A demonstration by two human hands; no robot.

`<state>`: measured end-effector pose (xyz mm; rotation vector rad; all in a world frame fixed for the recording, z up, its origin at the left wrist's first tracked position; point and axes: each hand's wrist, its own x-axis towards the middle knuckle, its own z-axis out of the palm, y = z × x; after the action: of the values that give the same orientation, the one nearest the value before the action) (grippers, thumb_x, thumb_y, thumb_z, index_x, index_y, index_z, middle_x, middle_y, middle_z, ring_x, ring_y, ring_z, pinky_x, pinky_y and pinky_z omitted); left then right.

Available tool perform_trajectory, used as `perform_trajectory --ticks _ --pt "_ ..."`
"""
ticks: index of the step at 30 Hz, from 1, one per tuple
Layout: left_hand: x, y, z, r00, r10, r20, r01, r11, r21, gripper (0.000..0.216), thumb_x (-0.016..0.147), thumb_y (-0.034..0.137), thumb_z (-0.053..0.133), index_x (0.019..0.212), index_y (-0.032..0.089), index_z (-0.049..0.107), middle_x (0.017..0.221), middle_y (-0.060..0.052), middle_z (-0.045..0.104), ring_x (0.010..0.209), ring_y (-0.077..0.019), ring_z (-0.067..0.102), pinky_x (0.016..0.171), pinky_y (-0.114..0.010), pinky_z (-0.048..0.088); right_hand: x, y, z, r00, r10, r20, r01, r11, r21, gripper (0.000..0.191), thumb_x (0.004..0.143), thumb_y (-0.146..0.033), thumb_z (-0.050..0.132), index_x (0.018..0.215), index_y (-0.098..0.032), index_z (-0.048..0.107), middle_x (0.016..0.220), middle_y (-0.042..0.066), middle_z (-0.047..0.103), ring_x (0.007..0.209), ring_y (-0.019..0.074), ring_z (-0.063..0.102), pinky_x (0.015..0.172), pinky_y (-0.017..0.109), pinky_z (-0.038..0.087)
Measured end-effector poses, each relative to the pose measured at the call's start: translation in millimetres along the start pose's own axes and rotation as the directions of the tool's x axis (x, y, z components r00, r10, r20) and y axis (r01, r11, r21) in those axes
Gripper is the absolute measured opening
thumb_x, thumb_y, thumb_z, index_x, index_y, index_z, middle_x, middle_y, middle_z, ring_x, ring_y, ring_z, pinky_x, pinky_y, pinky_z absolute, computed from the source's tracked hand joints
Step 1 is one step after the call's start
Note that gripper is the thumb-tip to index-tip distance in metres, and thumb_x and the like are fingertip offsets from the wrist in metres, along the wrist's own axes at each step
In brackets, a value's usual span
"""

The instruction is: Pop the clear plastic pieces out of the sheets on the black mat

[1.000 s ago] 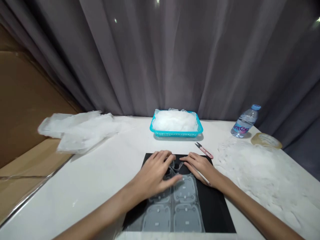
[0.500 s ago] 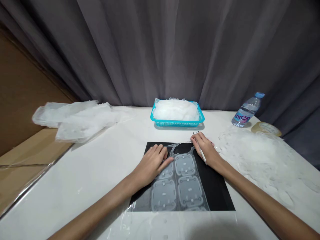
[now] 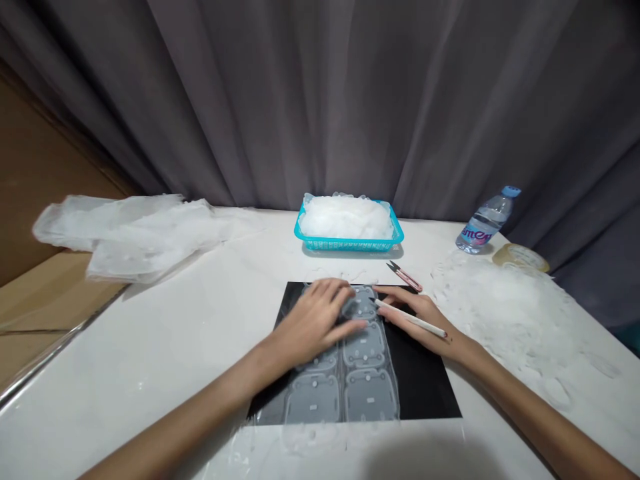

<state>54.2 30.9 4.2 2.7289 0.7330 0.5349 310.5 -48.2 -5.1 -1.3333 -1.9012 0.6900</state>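
Drawn back from scissors point(image 3: 407, 277), the right hand point(image 3: 425, 313) clasps a pencil point(image 3: 417, 323), left hand point(image 3: 316, 320) arched, thumb apart.

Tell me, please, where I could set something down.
The table looks bare between plastic sheets and black mat, and between basket and bottle. White scraps crowd the right; the left hand and right hand occupy the mat.

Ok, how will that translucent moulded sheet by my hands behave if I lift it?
The translucent moulded sheet is probably light, since it looks thin, with the black mat showing through. It likely bends easily: its clear margins look wavy.
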Motion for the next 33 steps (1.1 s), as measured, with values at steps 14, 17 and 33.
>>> perform_trajectory --ticks 14,17,33 --pt "-29 29 14 0.977 -0.118 0.178 0.151 0.971 -0.184 0.08 0.1 0.063 0.053 0.163 0.019 0.032 0.168 -0.018 0.035 0.158 -0.0393 0.024 0.127 -0.059 0.025 -7 -17 -9 0.981 -0.067 0.183 0.057 0.996 0.062 0.017 0.103 -0.034 0.061 0.109 -0.025 0.074 0.109 0.005 0.073 0.101 0.0191 0.07 0.092 0.031 0.055" --pt "-30 29 12 0.973 -0.113 0.199 0.152 0.969 -0.193 0.081 0.1 0.063 0.054 0.163 0.02 0.029 0.169 -0.016 0.034 0.158 -0.0393 0.024 0.126 -0.058 0.026 -8 -16 -5 0.976 -0.087 0.198 0.071 0.994 0.086 0.015 0.101 -0.035 0.064 0.099 -0.023 0.072 0.102 0.005 0.074 0.095 0.0196 0.071 0.085 0.031 0.056" --pt "-16 10 11 0.984 -0.054 0.168 0.086 0.979 -0.187 0.058 0.102 0.058 0.055 0.149 0.025 0.047 0.159 -0.013 0.046 0.149 -0.0339 0.041 0.123 -0.054 0.032 -7 -12 8 0.98 -0.126 0.153 0.137 0.989 -0.062 0.016 0.105 -0.038 0.059 0.109 -0.026 0.069 0.108 0.003 0.075 0.104 0.0214 0.066 0.1 0.04 0.048"
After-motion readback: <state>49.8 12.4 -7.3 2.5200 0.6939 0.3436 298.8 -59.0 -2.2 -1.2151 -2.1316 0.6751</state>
